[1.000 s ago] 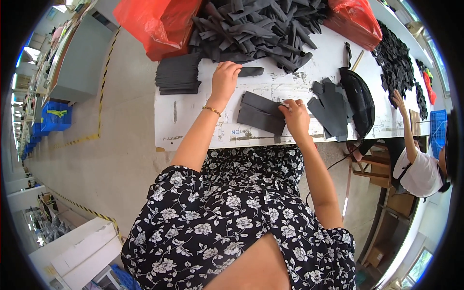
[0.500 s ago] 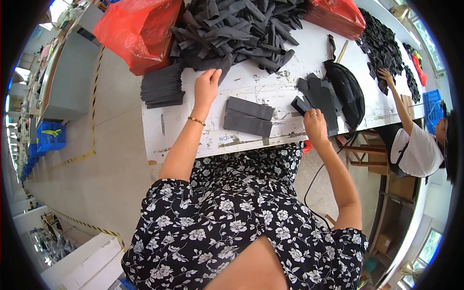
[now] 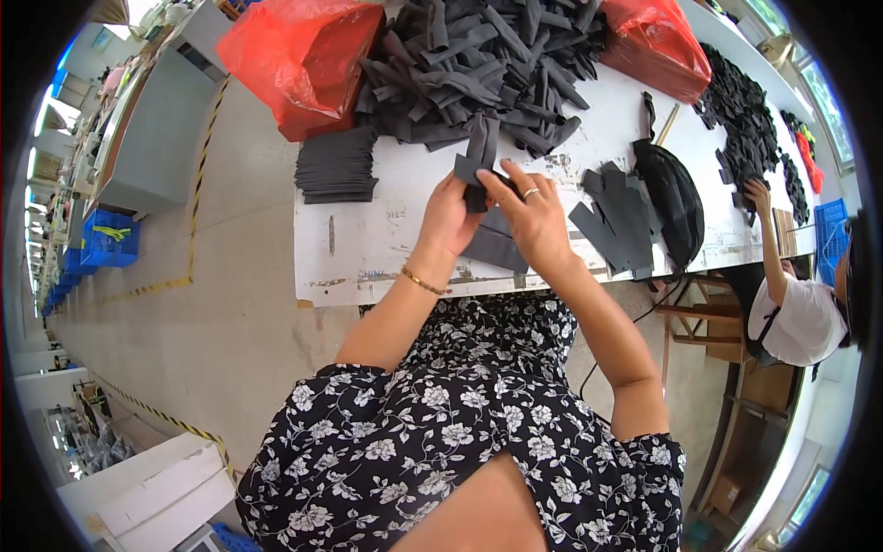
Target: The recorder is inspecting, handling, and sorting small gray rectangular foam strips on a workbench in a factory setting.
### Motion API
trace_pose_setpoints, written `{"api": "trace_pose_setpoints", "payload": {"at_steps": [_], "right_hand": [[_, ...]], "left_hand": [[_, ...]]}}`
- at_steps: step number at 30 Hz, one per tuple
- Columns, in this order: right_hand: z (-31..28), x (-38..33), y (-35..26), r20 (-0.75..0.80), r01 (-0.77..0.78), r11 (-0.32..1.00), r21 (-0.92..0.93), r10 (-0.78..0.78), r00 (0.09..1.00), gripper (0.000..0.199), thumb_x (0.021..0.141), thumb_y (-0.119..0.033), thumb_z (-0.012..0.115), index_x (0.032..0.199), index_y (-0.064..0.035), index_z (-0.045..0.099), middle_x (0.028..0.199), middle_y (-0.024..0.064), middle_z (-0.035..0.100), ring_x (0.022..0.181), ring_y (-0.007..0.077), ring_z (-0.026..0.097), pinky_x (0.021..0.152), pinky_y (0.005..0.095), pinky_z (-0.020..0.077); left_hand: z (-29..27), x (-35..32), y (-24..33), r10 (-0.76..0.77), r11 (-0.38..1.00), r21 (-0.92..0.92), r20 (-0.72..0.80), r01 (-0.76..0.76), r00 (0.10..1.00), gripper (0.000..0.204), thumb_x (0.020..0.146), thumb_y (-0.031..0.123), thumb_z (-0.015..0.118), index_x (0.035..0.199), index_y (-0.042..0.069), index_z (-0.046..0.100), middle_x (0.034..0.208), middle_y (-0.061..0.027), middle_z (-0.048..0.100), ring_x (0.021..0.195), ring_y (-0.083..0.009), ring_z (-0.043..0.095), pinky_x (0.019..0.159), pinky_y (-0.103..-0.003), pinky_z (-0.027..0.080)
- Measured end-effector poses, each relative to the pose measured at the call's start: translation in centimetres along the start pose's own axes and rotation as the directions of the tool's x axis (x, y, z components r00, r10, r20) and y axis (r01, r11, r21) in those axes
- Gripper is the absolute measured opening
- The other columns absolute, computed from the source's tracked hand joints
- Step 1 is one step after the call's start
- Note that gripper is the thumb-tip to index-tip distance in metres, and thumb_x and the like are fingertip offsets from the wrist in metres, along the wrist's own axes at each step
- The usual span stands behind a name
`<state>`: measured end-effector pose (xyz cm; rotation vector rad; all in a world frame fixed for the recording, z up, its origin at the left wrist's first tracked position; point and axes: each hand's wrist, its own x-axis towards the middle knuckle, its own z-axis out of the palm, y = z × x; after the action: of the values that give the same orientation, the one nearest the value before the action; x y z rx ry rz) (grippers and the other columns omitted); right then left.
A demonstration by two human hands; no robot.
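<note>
Over the near part of the white table, my two hands meet at a dark grey fabric strip (image 3: pixel 483 138). My left hand (image 3: pixel 445 223) is closed around its lower end from the left. With fingers bent, my right hand (image 3: pixel 535 223) grips a small dark flat piece (image 3: pixel 467 171) that crosses the strip. Whether that piece lies inside or on top of the strip, I cannot tell. Beneath my hands lie dark flat strips (image 3: pixel 497 243), partly hidden. To the right is a loose pile of dark flat pieces (image 3: pixel 614 213).
A large heap of dark fabric strips (image 3: pixel 469 69) fills the back, between two red plastic bags (image 3: pixel 294 64). A neat dark stack (image 3: pixel 336 167) stands at the left. A black mesh bag (image 3: pixel 671 198) lies right; beyond it, a co-worker's hand (image 3: pixel 759 195) touches another dark pile (image 3: pixel 740 115).
My left hand has drawn a fabric strip from the heap toward me. My right hand has moved left from the loose pile with a flat piece, and both hands are now together.
</note>
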<state>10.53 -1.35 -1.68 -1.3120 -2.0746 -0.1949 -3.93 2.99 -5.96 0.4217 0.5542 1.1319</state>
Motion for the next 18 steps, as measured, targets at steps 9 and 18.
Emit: {"api": "trace_pose_setpoints", "payload": {"at_steps": [9, 18], "right_hand": [[-0.1, -1.1, 1.0, 0.209, -0.427, 0.526, 0.736, 0.424, 0.882, 0.013, 0.079, 0.002, 0.073, 0.090, 0.0016, 0.066, 0.113, 0.0077, 0.058, 0.099, 0.0120, 0.056, 0.090, 0.0266, 0.0451], [-3.5, -1.4, 1.1, 0.283, -0.553, 0.590, 0.588, 0.491, 0.824, 0.026, 0.075, -0.008, 0.077, 0.100, -0.0024, 0.069, 0.106, 0.0093, 0.062, 0.099, 0.0209, 0.057, 0.089, 0.0317, 0.0441]], "left_hand": [[0.4, -1.0, 2.8, 0.163, 0.985, -0.038, -0.089, -0.167, 0.983, 0.021, 0.097, 0.018, 0.055, 0.112, 0.004, 0.059, 0.105, -0.0088, 0.064, 0.090, -0.0175, 0.063, 0.085, -0.032, 0.050], [-1.0, -0.5, 3.9, 0.127, 0.985, -0.097, -0.131, -0.141, 0.983, 0.018, 0.092, 0.012, 0.062, 0.107, 0.001, 0.060, 0.107, -0.0139, 0.065, 0.102, -0.0277, 0.064, 0.096, -0.044, 0.051]]}}
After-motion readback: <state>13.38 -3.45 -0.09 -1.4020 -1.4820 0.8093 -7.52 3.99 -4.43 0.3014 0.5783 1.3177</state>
